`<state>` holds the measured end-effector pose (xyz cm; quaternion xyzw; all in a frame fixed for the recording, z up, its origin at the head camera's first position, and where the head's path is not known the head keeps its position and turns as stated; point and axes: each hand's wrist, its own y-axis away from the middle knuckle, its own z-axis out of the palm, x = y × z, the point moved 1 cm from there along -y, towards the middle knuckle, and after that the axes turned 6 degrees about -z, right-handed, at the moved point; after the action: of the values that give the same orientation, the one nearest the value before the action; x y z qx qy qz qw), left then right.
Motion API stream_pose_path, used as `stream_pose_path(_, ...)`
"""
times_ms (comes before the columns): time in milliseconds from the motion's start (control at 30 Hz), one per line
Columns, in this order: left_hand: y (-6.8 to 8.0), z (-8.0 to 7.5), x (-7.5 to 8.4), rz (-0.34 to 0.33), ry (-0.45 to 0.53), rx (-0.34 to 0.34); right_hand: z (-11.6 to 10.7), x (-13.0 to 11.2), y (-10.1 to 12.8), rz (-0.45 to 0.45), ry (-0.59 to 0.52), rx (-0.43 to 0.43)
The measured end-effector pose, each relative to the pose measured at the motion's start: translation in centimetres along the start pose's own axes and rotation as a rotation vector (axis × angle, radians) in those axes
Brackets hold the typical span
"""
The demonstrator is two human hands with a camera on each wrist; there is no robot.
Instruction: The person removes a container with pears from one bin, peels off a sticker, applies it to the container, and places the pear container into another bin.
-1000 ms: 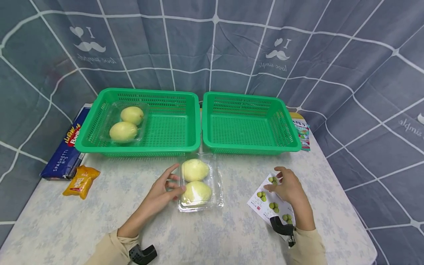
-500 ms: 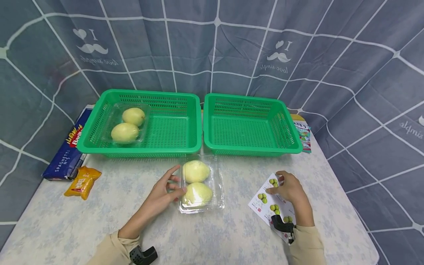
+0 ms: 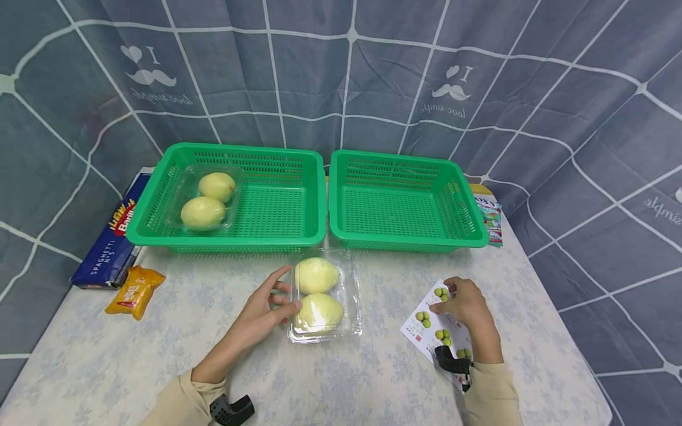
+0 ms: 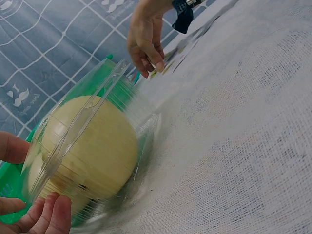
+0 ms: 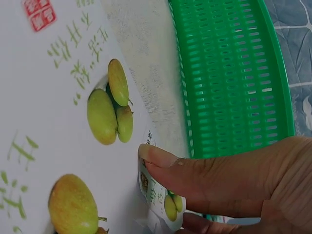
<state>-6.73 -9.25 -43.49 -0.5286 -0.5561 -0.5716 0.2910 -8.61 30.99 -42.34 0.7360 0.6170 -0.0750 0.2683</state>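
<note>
1. Right grip (image 3: 469, 305): thumb and fingers pinching the far end of a printed sheet (image 3: 433, 331). Right-wrist view shows a small curled, printed piece between them; can't tell if that's a lifted sticker or the sheet's own corner.
2. Sheet: white, green fruit prints, green lettering, red stamp marks. Lies skewed on the bench (image 3: 378, 384), right of the box, its near end partly under the right wrist.
3. Left grip (image 3: 261, 310): holding the see-through box (image 3: 351, 319) at its left edge, thumb over the edge, other fingertips along the side.
4. Box: flat on the bench, lid on, two pale yellow fruits (image 3: 319, 312) inside, one beyond the other. Just on the near side of the baskets.
5. Left basket (image 3: 226, 241): green, holds a second box (image 3: 229, 218) at its left end, two more yellow fruits in it.
6. Right basket (image 3: 407, 241): also green, just beside the left one.
7. Spaghetti carton (image 3: 103, 260): blue, beside the left basket. Orange packet (image 3: 135, 293) near its close end.
8. Snack bag (image 3: 492, 222): right end of the right basket, partly hidden.
9. Grey gridded curtain (image 3: 303, 65) behind everything.
</note>
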Motion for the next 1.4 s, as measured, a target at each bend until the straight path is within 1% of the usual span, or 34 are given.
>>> stream_pose_path(300, 0.1, 0.0, 0.1, -0.004, -0.007, 0.005, 0.3, -0.1, 0.0, 0.047, -0.002, 0.028)
stream_pose_path(467, 0.1, 0.1, 0.1, -0.011, -0.002, 0.004, 0.5, 0.0, 0.2, 0.054, -0.01, 0.052)
stream_pose_path(700, 0.3, 0.2, 0.1, -0.017, -0.004, -0.001, 1.2, -0.5, 1.1, 0.01, 0.038, 0.132)
stream_pose_path(900, 0.2, 0.1, 0.0, -0.01, -0.011, 0.01, 1.3, -1.3, 1.3, -0.019, 0.042, 0.169)
stream_pose_path(1067, 0.1, 0.1, 0.1, -0.004, -0.009, 0.001, 1.5, -1.6, 1.6, -0.026, 0.032, 0.169)
stream_pose_path(1267, 0.2, 0.1, 0.1, -0.01, -0.005, 0.003, 1.9, -1.7, 1.8, -0.071, 0.055, 0.219)
stream_pose_path(1400, 0.2, 0.1, 0.1, -0.007, -0.001, -0.001, 1.8, -1.8, 2.1, -0.061, 0.045, 0.233)
